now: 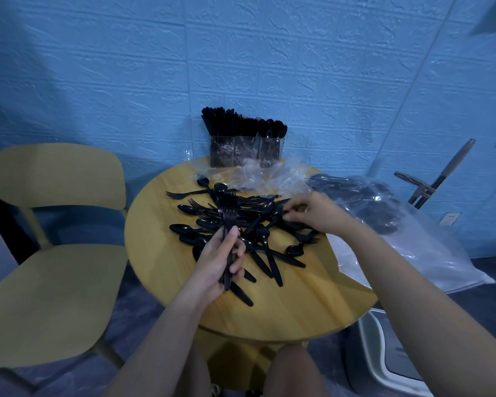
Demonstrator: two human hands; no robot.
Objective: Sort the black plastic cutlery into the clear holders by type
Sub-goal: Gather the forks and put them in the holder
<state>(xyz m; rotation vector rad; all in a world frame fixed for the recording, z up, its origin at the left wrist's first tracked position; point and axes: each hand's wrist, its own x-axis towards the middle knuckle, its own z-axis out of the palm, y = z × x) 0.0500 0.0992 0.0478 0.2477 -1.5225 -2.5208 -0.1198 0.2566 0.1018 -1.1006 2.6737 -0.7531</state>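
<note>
The left hand [222, 262] is clamped round the handles of a bundle of forks [227, 213], tines pointing away from the person. The right hand [312, 212] reaches into the heap of cutlery [258, 224] that lies between the two hands on the worktop [298, 305], fingertips pinching toward a piece; whether it already has one, I cannot tell. The clear holders [245, 150] stand beyond both hands at the far edge, already well filled. A plastic bag [384, 224] with more pieces sits past the right hand. These pieces look light, stiff and slick, and tangle easily, so each is best taken by the handle, and the bundle held firmly near the handle ends to stop it fanning out.
</note>
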